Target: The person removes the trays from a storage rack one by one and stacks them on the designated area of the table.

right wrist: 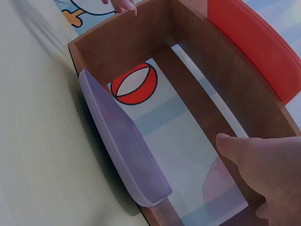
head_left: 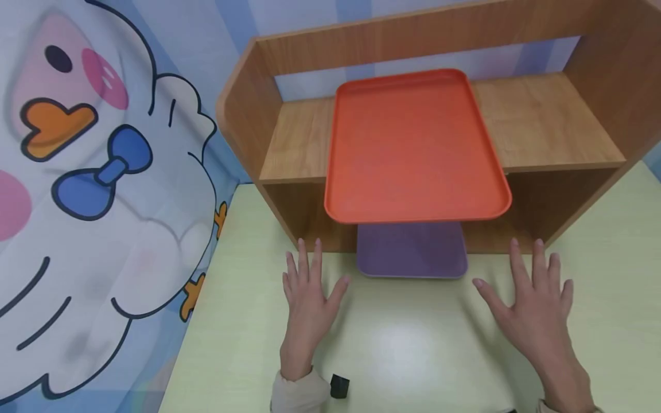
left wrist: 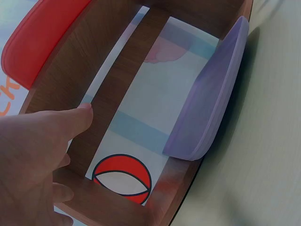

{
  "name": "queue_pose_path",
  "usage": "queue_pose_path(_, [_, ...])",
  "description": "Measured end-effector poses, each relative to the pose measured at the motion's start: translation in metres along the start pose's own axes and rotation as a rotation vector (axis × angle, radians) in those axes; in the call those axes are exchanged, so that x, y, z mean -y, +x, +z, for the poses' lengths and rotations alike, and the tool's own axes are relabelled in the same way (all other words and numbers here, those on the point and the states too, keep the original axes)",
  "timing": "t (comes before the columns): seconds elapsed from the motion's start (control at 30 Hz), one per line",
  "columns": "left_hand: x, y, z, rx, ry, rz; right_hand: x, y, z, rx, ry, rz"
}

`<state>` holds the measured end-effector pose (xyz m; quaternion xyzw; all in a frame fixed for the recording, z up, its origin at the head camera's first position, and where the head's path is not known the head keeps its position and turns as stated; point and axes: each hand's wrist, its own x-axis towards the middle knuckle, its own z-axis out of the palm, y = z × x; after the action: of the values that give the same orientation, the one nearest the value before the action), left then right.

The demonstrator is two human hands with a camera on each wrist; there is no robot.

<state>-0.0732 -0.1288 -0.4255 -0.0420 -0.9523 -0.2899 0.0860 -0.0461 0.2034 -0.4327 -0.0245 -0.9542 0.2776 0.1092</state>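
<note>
An orange-red tray [head_left: 408, 149] lies on the upper board of a wooden shelf [head_left: 547, 120], its near end jutting out past the board's front edge. Below it, a smaller purple tray [head_left: 413, 252] sticks out from the lower level; its rear part is hidden under the orange-red one. My left hand [head_left: 308, 304] is held with fingers spread, left of the purple tray and apart from it. To the right, my right hand [head_left: 537, 312] spreads its fingers near the shelf's lower right corner. Both hands hold nothing. In the left wrist view, the purple tray [left wrist: 207, 103] extends beyond the shelf's front edge.
A small black block [head_left: 339, 386] sits beside the left sleeve [head_left: 302, 393] on the pale green table [head_left: 403, 338]. Behind and to the left hangs a cloth [head_left: 155, 275] printed with a cartoon bird. The shelf's side panels [head_left: 253, 109] rise at both ends.
</note>
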Motion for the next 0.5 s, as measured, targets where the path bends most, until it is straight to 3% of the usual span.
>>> queue_pose_path(0.3, [0.013,0.013,-0.008,-0.078,-0.104,-0.033,0.003,0.001,-0.003,-0.025,0.014,-0.012])
queue_pose_path(0.5, [0.024,0.023,-0.014,-0.128,-0.132,-0.092,0.003,0.0,-0.005,-0.026,0.02,-0.007])
